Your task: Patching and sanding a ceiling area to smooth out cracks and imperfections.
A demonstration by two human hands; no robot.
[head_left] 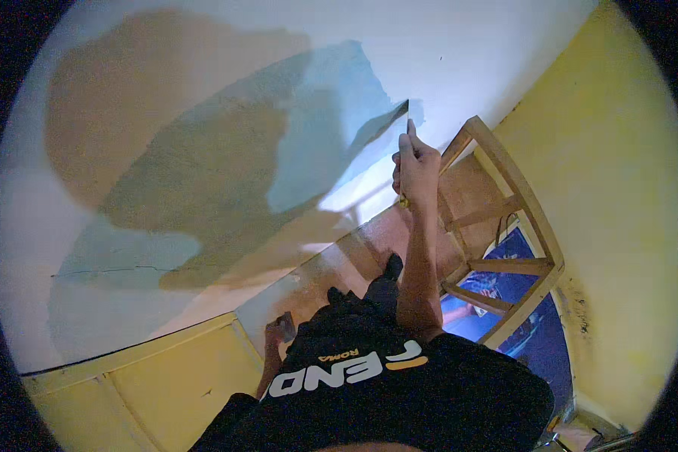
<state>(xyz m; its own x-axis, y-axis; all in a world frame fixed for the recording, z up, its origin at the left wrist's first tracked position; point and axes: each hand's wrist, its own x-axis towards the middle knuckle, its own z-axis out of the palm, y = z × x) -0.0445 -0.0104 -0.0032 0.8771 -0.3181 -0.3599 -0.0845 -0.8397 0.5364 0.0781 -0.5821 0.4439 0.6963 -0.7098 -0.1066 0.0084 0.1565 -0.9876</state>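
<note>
My right hand (416,162) is raised at the white wall, its fingers closed round a thin flat-bladed tool that looks like a putty knife (408,114), seen nearly edge-on. The tip meets the wall at the right end of a blue-grey coated patch (316,173). The yellowish end of the handle shows below my fist. Low on the left, beside my dark clothing, my left hand (273,333) is closed on a small flat grey piece (285,325), whose kind I cannot make out. Shadows of my head and arm fall over the patch.
A wooden frame with crossbars (516,203) stands at the right, close to my right forearm. Behind it are a brownish surface and a blue printed panel (531,331). A yellow wall (618,188) rises at the far right. Yellow panelling (173,377) runs along the lower left.
</note>
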